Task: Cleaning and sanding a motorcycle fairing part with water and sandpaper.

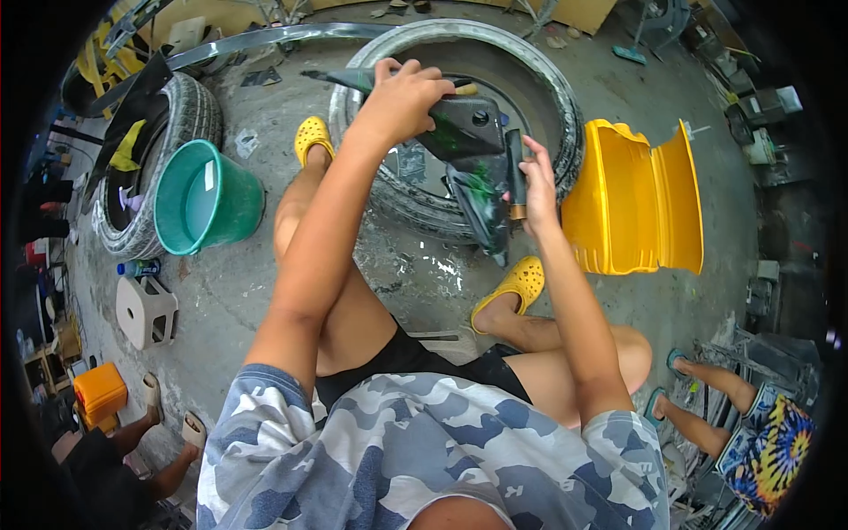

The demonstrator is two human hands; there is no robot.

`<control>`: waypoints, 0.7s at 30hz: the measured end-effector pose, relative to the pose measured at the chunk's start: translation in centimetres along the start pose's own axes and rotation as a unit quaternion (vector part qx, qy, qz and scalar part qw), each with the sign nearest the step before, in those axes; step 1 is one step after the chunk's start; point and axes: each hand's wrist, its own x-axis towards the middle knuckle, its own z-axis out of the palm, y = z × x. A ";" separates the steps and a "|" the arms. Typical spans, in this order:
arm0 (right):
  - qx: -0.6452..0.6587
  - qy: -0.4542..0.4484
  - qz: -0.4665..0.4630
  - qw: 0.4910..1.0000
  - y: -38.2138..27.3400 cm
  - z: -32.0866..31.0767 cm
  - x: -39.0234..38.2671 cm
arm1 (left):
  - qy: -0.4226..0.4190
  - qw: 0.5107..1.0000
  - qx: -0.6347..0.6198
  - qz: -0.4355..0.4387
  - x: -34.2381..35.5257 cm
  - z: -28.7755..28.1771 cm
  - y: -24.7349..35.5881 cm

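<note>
A glossy black molded panel (468, 128) with green sheen is held above a tire lying flat in front of me. My left hand (408, 99) is closed over the panel's upper left part, fingers curled over its far edge. A small tan piece (466, 89) shows beside those fingers; I cannot tell what it is. My right hand (537, 181) grips a dark bar-shaped piece with a brownish end (516, 172), upright against the panel's right side. Whether this bar is separate from the panel is unclear. The big tire (552, 71) has a wet, whitish rim.
Left of me are a green bucket (238, 208) of water, another tire (199, 106) and a beige stool (146, 314). On the right stands a yellow plastic shell (609, 203). Two other people sit nearby, one at lower left, one in patterned shorts (768, 446) at lower right.
</note>
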 end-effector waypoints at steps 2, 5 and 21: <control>0.023 -0.003 0.006 1.000 0.8 -0.2 -0.4 | 0.021 1.000 0.014 0.003 0.2 0.1 0.5; 0.056 0.023 0.012 0.998 1.4 0.3 -1.0 | 0.104 0.993 0.037 0.029 0.0 0.4 1.1; 0.076 0.172 -0.024 0.982 3.6 -0.3 -0.9 | 0.174 0.962 -0.060 -0.201 -1.0 4.9 3.2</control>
